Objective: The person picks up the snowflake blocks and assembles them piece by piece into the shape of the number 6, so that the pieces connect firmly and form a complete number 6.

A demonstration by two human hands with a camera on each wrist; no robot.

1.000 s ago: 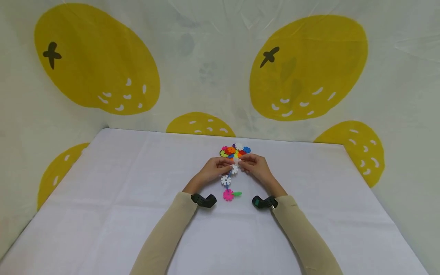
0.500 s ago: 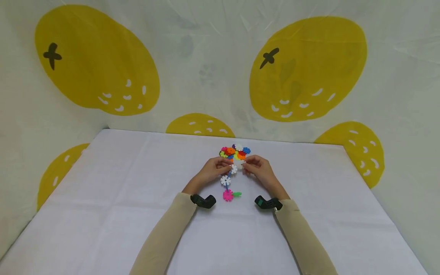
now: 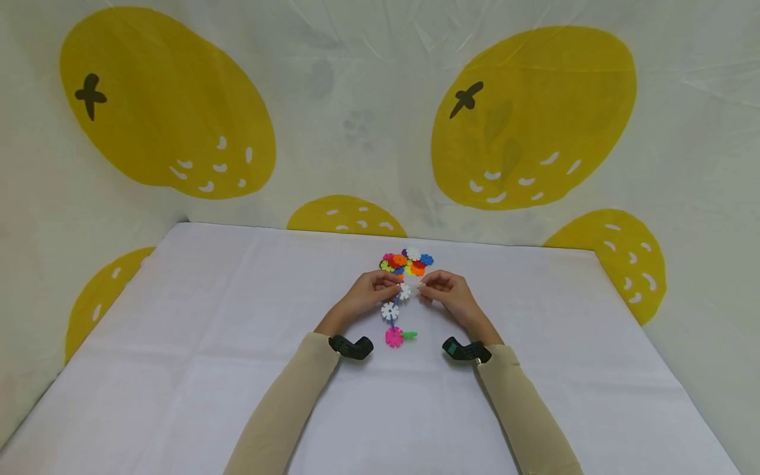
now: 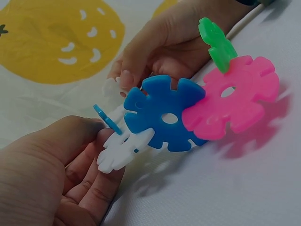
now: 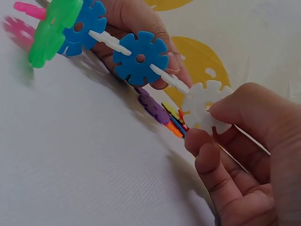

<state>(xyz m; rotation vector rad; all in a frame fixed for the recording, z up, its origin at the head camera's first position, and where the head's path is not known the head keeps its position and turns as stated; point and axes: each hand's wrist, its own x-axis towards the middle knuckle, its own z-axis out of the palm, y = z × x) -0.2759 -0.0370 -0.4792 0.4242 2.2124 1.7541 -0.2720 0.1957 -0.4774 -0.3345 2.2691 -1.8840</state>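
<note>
A chain of slotted snowflake discs hangs between my hands, with a green disc (image 3: 409, 335) and a pink disc (image 3: 394, 337) at its near end. Further along come a blue disc (image 4: 150, 106) and a white disc (image 3: 389, 311). My left hand (image 3: 371, 293) pinches the chain's far part at another blue disc (image 5: 131, 52), fingers behind it. Between thumb and fingers, my right hand (image 3: 448, 293) pinches a single white disc (image 5: 202, 101). Its edge is close to the chain's last white disc (image 5: 170, 80); whether they touch I cannot tell.
Just beyond the hands lies a pile of mixed-colour discs (image 3: 399, 260) on the white-covered table (image 3: 267, 277). A purple disc (image 5: 151, 104) shows at the pile's edge. Behind the table hangs a cloth (image 3: 356, 99) with yellow fruit prints.
My right hand has shifted slightly right, away from the left hand. The white disc in it has turned from face-on to nearly edge-on in the head view. My left hand stays almost still.
</note>
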